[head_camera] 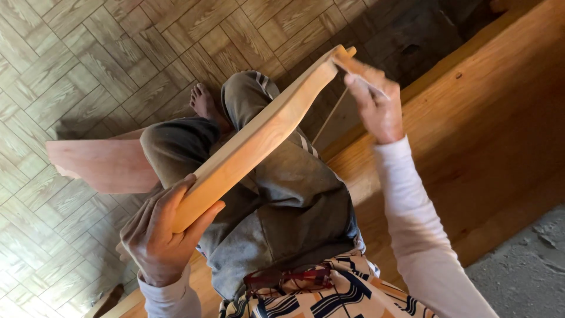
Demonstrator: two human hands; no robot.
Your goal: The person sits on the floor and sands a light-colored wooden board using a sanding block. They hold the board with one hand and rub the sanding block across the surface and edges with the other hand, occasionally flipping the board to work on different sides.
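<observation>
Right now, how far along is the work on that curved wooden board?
Done: the curved board is already cut to shape with smooth faces. In hand: the left hand grips its near end while the right hand rubs a small piece along the far end. How much is left cannot be told.

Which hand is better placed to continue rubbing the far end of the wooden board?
Probably the right hand: it already presses a small sanding piece on the board's far end, while the left hand grips the near end.

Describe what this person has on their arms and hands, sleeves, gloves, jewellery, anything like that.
Both arms wear long, close-fitting sleeves in a pale pinkish white, reaching to the wrists. The left hand and the right hand are bare: no gloves. No rings, watch or bracelets show from this view.
</observation>
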